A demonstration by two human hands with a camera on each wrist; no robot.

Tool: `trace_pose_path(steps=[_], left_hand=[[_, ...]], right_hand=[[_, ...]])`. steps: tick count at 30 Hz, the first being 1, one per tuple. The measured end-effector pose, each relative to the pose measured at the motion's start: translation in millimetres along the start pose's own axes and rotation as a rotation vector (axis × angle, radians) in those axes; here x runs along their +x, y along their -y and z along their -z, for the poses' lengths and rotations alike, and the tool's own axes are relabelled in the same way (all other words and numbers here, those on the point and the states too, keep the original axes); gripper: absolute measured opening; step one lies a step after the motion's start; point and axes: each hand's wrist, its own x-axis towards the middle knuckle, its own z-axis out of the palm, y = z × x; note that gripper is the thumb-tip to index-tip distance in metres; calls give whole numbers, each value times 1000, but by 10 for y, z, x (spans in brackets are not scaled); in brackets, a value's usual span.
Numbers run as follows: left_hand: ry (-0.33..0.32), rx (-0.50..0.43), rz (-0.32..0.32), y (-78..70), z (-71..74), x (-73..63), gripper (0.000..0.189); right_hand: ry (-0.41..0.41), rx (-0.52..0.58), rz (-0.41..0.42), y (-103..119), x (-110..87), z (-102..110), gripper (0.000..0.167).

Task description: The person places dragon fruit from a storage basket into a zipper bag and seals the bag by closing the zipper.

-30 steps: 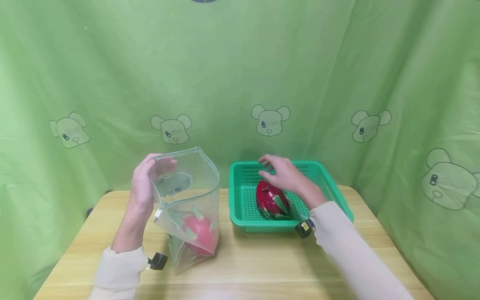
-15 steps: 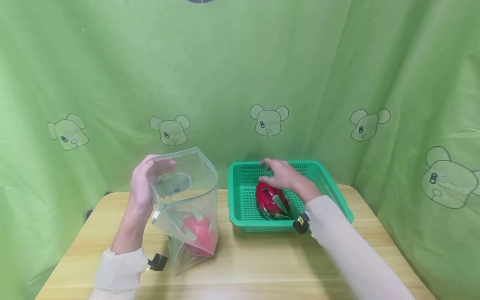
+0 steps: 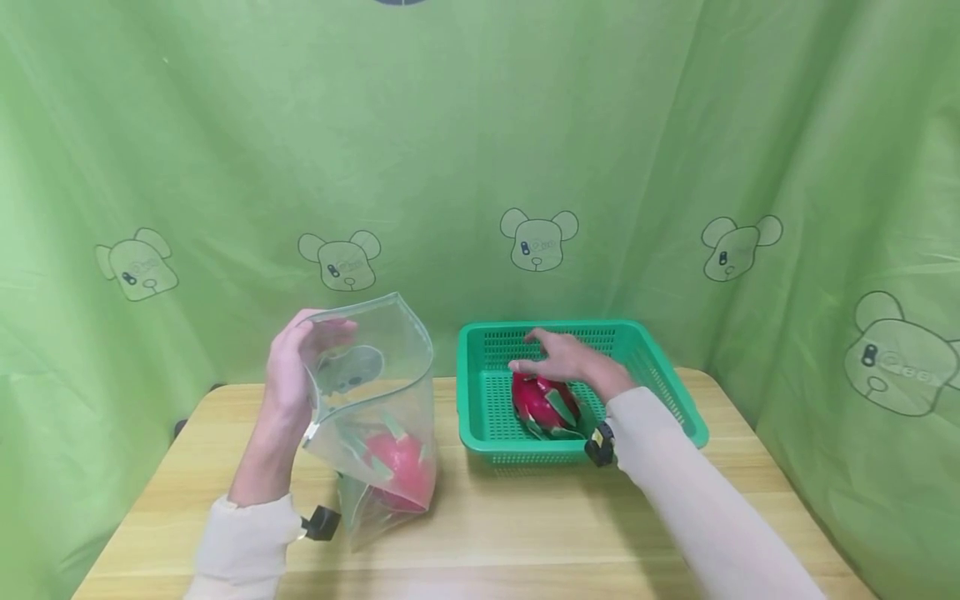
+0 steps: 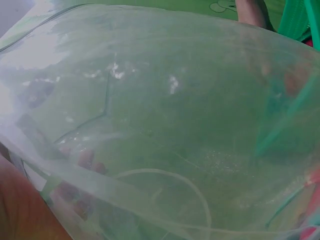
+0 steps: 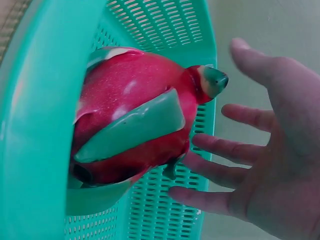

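Observation:
A clear zip bag (image 3: 375, 367) stands upright on the table with its mouth open, a red dragon fruit (image 3: 401, 467) at its bottom. My left hand (image 3: 288, 362) holds the bag at its upper left side, fingers curved around behind the film. In the left wrist view the clear film (image 4: 165, 100) fills most of the picture, and fingers (image 4: 82, 175) show through it. A second dragon fruit (image 5: 135, 110) lies in the green basket (image 5: 30, 125). Just above that fruit, my right hand (image 5: 270, 145) is spread, its fingers apart from the skin in the right wrist view.
The perforated green basket (image 3: 585, 446) stands on the right part of the wooden table (image 3: 510, 525), with raised walls round the fruit. A green printed curtain (image 3: 450, 167) hangs close behind and at both sides. Each wrist carries a small black camera (image 3: 322, 523).
My right hand has come down slightly and closer over the fruit in the basket. The left hand and the bag have hardly moved.

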Motion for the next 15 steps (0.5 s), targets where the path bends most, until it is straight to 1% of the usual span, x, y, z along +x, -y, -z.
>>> trace_pose_path(steps=[3, 9, 15], left_hand=[[0, -7, -8, 3, 0, 3, 39], [1, -10, -13, 7, 2, 8, 40], [6, -6, 10, -2, 0, -14, 40]], right_hand=[[43, 1, -40, -2, -16, -6, 87], [102, 21, -72, -18, -31, -31, 97], [182, 108, -163, -51, -56, -81, 101]])
